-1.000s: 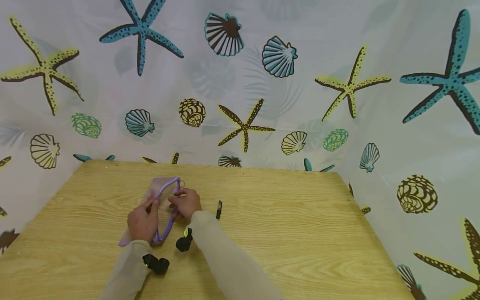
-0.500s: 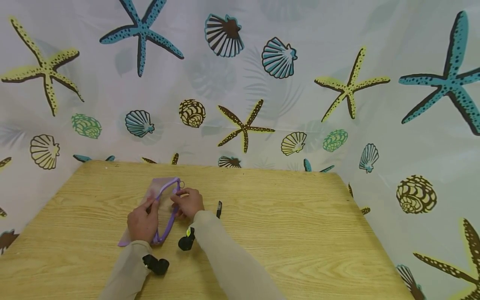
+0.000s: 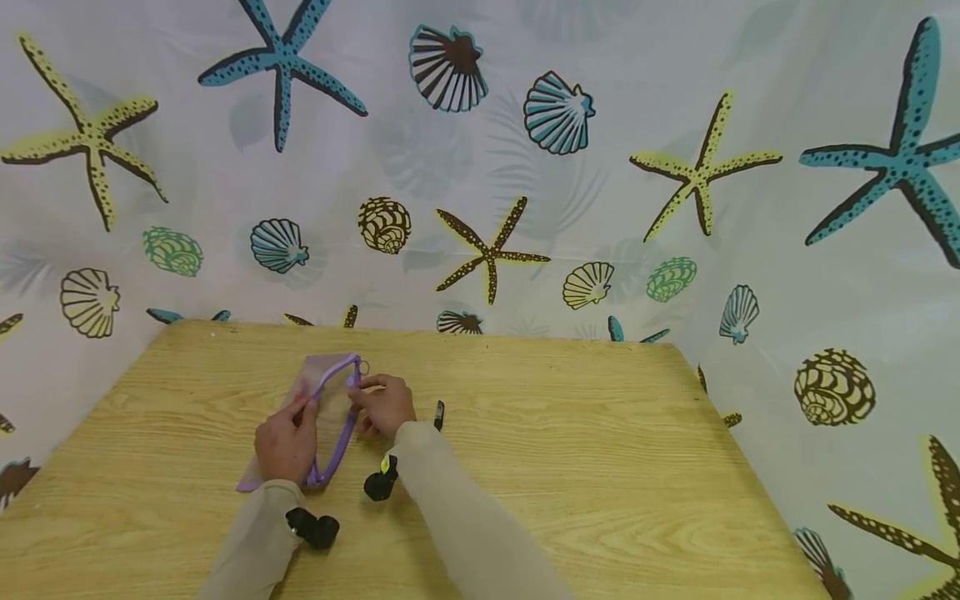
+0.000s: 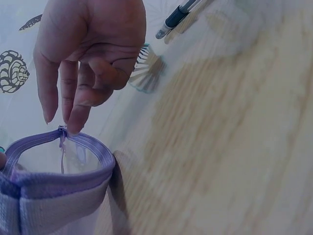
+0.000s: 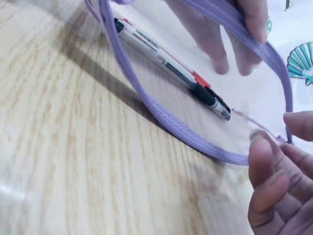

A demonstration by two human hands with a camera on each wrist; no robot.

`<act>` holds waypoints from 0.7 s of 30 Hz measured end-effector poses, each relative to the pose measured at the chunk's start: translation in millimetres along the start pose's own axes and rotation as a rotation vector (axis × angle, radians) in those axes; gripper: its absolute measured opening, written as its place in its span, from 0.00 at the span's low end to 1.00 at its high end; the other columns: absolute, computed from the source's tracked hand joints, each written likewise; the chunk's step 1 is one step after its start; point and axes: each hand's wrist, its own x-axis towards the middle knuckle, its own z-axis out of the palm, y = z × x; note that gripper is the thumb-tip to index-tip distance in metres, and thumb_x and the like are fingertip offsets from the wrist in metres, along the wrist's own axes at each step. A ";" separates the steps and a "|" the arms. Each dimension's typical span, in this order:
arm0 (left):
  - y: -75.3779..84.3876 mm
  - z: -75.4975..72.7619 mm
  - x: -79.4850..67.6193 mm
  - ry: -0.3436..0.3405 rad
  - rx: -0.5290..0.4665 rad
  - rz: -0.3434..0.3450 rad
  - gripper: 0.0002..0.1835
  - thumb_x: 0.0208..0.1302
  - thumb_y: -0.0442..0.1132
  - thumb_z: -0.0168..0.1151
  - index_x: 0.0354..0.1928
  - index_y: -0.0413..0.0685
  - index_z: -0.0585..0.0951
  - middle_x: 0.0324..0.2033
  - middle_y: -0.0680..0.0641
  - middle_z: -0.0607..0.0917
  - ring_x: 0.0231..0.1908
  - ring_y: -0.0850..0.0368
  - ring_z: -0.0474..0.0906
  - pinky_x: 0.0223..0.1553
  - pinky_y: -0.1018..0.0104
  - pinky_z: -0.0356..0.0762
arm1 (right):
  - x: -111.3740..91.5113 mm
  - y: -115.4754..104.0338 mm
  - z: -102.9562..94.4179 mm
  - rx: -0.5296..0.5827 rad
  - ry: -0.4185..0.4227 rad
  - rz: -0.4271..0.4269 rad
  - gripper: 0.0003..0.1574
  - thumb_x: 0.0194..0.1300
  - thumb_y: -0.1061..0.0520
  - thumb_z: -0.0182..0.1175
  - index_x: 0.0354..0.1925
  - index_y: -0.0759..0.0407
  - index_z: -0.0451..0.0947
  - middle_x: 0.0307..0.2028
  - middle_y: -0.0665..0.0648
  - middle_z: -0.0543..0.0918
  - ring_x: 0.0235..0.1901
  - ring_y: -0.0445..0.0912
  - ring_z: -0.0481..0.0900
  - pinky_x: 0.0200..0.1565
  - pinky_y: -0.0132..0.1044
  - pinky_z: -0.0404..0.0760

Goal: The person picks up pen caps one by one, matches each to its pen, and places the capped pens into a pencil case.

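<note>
A see-through zip pouch (image 3: pixel 327 411) with purple edging lies at the table's left, its mouth spread wide. My left hand (image 3: pixel 287 437) grips its near-side edge, thumb outside and fingers partly hidden behind the mesh. At the opposite rim is my right hand (image 3: pixel 384 407); its fingertips are at the zip edge, and the left wrist view shows the fingers (image 4: pixel 77 120) loosely bent around the corner. Clear pens (image 5: pixel 168 66) with black and red parts lie inside the pouch, overlapping, in the right wrist view.
Another pen (image 3: pixel 439 414) with a dark grip lies on the wooden table (image 3: pixel 600 467), just right of my right wrist. A small ring (image 3: pixel 364 367) hangs at the pouch's far corner. A curtain (image 3: pixel 480 167) printed with shells and starfish stands behind the table.
My right hand has shifted a little to the right, its fingertips going from over the pouch's mouth to the rim. The left hand and the pouch stay put.
</note>
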 end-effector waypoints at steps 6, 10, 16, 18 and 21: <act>2.0 -0.6 -0.2 -0.001 0.003 -0.014 0.18 0.70 0.41 0.55 0.52 0.34 0.81 0.49 0.34 0.81 0.49 0.34 0.78 0.51 0.43 0.71 | -1.2 -0.4 -4.6 -0.008 -0.029 -0.048 0.18 0.66 0.53 0.63 0.51 0.60 0.79 0.28 0.56 0.87 0.22 0.61 0.82 0.14 0.34 0.72; 2.6 -0.6 -0.6 -0.003 0.004 -0.019 0.18 0.70 0.40 0.54 0.52 0.33 0.81 0.49 0.34 0.82 0.49 0.34 0.78 0.52 0.42 0.71 | -2.5 0.8 -7.6 -0.017 -0.018 -0.053 0.20 0.65 0.53 0.63 0.52 0.60 0.78 0.30 0.57 0.87 0.20 0.58 0.82 0.14 0.34 0.72; 2.6 -0.4 -1.3 -0.011 0.004 -0.022 0.18 0.71 0.41 0.54 0.52 0.33 0.81 0.49 0.34 0.82 0.50 0.34 0.78 0.53 0.42 0.70 | -6.4 4.1 -14.7 -0.007 -0.023 -0.074 0.21 0.66 0.54 0.62 0.55 0.61 0.77 0.33 0.61 0.87 0.16 0.54 0.80 0.14 0.34 0.70; 2.4 -0.1 -1.1 -0.009 0.004 -0.019 0.18 0.71 0.41 0.54 0.52 0.33 0.81 0.49 0.34 0.82 0.49 0.34 0.78 0.53 0.42 0.70 | -7.1 5.6 -16.8 -0.001 -0.025 -0.079 0.21 0.67 0.54 0.62 0.56 0.61 0.76 0.33 0.61 0.87 0.15 0.50 0.79 0.15 0.34 0.70; 1.9 0.3 -0.8 -0.005 0.008 -0.018 0.18 0.71 0.41 0.54 0.51 0.33 0.81 0.47 0.33 0.83 0.48 0.34 0.78 0.52 0.42 0.71 | -8.4 6.8 -20.2 0.005 -0.028 -0.090 0.21 0.67 0.55 0.61 0.56 0.61 0.76 0.33 0.60 0.87 0.14 0.46 0.77 0.14 0.33 0.70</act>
